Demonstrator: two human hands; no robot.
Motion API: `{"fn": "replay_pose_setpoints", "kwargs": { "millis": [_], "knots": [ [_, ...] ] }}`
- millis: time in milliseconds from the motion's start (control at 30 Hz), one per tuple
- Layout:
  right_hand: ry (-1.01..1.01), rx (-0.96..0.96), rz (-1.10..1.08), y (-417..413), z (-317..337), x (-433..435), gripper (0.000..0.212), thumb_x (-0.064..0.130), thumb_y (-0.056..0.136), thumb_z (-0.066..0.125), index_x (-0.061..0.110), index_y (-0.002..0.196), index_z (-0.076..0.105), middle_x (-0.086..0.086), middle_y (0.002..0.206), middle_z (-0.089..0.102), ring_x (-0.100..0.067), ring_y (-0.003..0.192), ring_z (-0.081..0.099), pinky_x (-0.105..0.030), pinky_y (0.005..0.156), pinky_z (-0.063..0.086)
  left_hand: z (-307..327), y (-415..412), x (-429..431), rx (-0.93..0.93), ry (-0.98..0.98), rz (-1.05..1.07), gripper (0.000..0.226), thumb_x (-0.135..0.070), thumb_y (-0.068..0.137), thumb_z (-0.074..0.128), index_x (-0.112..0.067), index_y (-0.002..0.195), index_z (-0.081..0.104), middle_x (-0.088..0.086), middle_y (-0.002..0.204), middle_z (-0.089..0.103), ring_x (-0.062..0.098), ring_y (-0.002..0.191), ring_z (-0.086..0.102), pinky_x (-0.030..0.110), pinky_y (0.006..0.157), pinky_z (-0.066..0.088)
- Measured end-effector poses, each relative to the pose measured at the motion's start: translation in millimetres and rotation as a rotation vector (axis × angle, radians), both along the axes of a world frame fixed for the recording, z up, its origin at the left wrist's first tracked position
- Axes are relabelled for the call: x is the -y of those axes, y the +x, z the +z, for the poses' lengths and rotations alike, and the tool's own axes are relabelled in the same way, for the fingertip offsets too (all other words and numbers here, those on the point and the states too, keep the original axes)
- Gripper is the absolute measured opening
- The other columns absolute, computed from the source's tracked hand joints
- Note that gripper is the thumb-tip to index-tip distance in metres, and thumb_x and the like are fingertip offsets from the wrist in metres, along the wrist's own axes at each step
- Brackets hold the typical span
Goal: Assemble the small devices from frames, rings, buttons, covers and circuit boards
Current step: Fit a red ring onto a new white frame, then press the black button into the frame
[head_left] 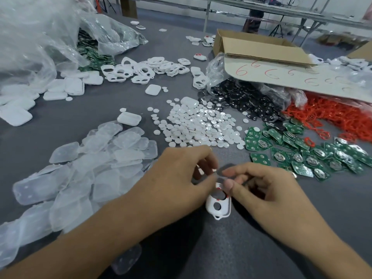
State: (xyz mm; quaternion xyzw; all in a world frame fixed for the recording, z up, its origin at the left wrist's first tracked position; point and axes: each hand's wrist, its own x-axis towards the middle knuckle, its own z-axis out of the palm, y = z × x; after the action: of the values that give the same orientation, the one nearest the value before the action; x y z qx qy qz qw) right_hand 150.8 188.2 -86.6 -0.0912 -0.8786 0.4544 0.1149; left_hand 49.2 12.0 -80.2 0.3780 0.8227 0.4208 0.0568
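A white frame (218, 206) with two round holes and a red ring showing in it sits low in the middle, between my hands. My left hand (181, 174) grips its left side, fingers curled over the top end. My right hand (259, 186) pinches the frame's upper right edge with thumb and forefinger. Around lie piles of parts: white round buttons (197, 123), green circuit boards (302, 152), red rings (330, 115), black discs (241, 99), clear covers (84, 170) and more white frames (145, 69).
An open cardboard box (259, 48) with a flap marked in red stands at the back right. Clear plastic bags (36, 37) fill the back left. White shells (66, 87) lie beside them. One clear cover (126, 258) sits under my left forearm.
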Motion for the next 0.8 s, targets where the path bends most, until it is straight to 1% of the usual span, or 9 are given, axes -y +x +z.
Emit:
{"fn": "replay_pose_setpoints", "kwargs": {
  "millis": [100,267,367,467,533,567,633,700,800],
  "knots": [
    [0.027,-0.069,-0.097,-4,-5,-3,0.006,0.028,0.085,0.074,0.033,0.089,0.076,0.008,0.074,0.07,-0.018,0.065,0.065,-0.038,0.067,0.054,-3,-9,2,-0.092,0.009,0.134,0.011,-0.023,0.089,0.071,-0.033,0.09,0.065,-0.018,0.079,0.067,-0.001,0.076,0.062,0.011,0.066,0.044],
    [0.099,-0.142,-0.242,-20,-11,-7,0.013,0.022,0.088,0.073,0.034,0.093,0.075,0.01,0.077,0.07,-0.014,0.068,0.065,-0.032,0.065,0.054,-7,-15,-1,-0.151,-0.025,0.177,0.013,-0.018,0.091,0.068,-0.031,0.093,0.066,-0.016,0.084,0.065,0.0,0.078,0.058,0.015,0.071,0.045],
    [0.297,-0.119,-0.328,-46,-2,-26,0.015,0.021,0.089,0.071,0.03,0.1,0.075,0.015,0.084,0.07,-0.004,0.069,0.062,-0.02,0.066,0.047,2,-19,-17,-0.124,0.015,0.172,0.013,-0.015,0.09,0.065,-0.027,0.094,0.067,-0.012,0.083,0.066,0.003,0.079,0.06,0.026,0.075,0.051],
    [0.456,-0.082,-0.427,-82,14,-51,0.022,0.014,0.087,0.066,0.018,0.107,0.076,0.0,0.096,0.075,-0.02,0.084,0.067,-0.028,0.08,0.05,22,-31,-58,-0.137,0.123,0.138,0.016,-0.007,0.087,0.06,-0.017,0.094,0.07,-0.003,0.08,0.066,0.014,0.072,0.061,0.036,0.072,0.054],
    [0.515,0.01,-0.479,-106,20,-68,0.025,0.008,0.086,0.063,0.011,0.107,0.076,-0.011,0.1,0.075,-0.032,0.095,0.066,-0.033,0.086,0.049,33,-48,-97,-0.126,0.046,0.103,0.017,-0.005,0.088,0.059,-0.013,0.099,0.069,0.004,0.09,0.068,0.022,0.079,0.064,0.039,0.073,0.056],
    [0.542,0.079,-0.476,-115,21,-75,0.023,0.007,0.086,0.062,0.009,0.103,0.076,-0.015,0.099,0.074,-0.037,0.097,0.065,-0.037,0.086,0.051,35,-57,-115,-0.135,-0.046,0.093,0.018,-0.005,0.089,0.058,-0.012,0.102,0.068,0.007,0.097,0.069,0.025,0.086,0.066,0.04,0.076,0.056],
    [0.574,0.198,-0.457,-127,21,-83,0.016,0.007,0.083,0.06,0.014,0.075,0.072,-0.015,0.081,0.069,-0.04,0.085,0.061,-0.038,0.072,0.048,36,-73,-147,-0.163,-0.195,0.058,0.019,-0.004,0.091,0.058,-0.009,0.107,0.067,0.013,0.105,0.067,0.032,0.097,0.065,0.038,0.075,0.052],
    [0.578,0.209,-0.453,-134,18,-90,0.032,0.005,0.08,0.063,0.02,0.054,0.051,-0.011,0.064,0.059,-0.036,0.07,0.054,-0.032,0.063,0.036,32,-85,-169,-0.195,-0.284,0.013,0.018,-0.003,0.091,0.057,-0.006,0.107,0.065,0.018,0.107,0.066,0.037,0.101,0.064,0.036,0.071,0.044],
    [0.631,0.153,-0.471,-138,15,-98,0.029,0.004,0.08,0.066,0.021,0.064,0.051,-0.021,0.075,0.069,-0.037,0.07,0.06,-0.032,0.064,0.037,21,-96,-185,-0.248,-0.313,-0.013,0.024,-0.003,0.094,0.055,-0.004,0.116,0.065,0.02,0.113,0.067,0.038,0.105,0.064,0.037,0.073,0.043]
  ]
}}
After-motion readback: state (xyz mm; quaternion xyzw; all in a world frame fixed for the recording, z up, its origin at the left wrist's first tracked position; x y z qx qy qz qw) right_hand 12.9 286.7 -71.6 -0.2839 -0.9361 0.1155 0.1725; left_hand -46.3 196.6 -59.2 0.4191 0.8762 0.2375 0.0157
